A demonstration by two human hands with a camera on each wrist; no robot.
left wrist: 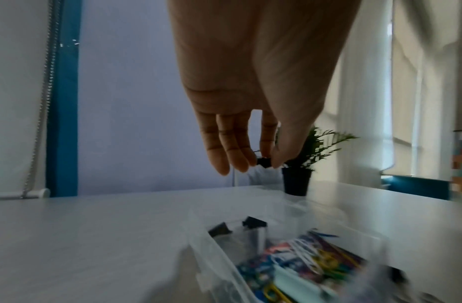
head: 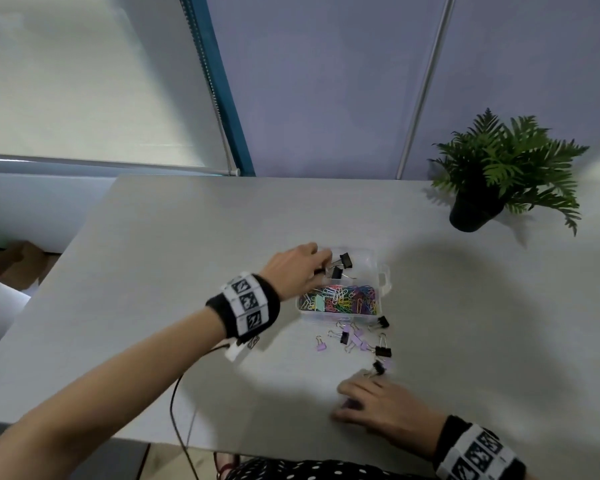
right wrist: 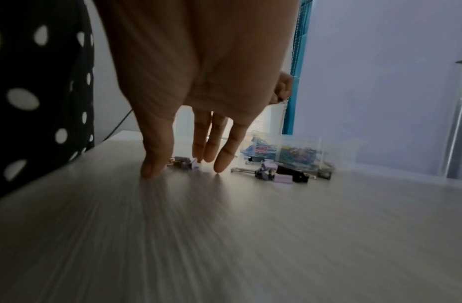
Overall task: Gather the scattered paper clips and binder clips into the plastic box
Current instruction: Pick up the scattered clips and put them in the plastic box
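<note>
Binder clip (left wrist: 263, 163), black, is pinched in my left hand (head: 297, 268) over the plastic box (head: 383, 282); released crookedly (it's springy) it could bounce out. My right hand (head: 378, 405), fingers apart, might scatter the loose clips (head: 355, 339).

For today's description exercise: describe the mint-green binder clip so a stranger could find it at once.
Start at the clear plastic box mid-table. In its nearer compartment, heaped with coloured paper clips, the mint-green binder clip lies at the left end. It is the only broad, solid pastel block among thin wire loops.

Binder clips (head: 359, 341) crowd the plastic box's (head: 383, 278) near side; table (head: 187, 254) leftward lies bare.
</note>
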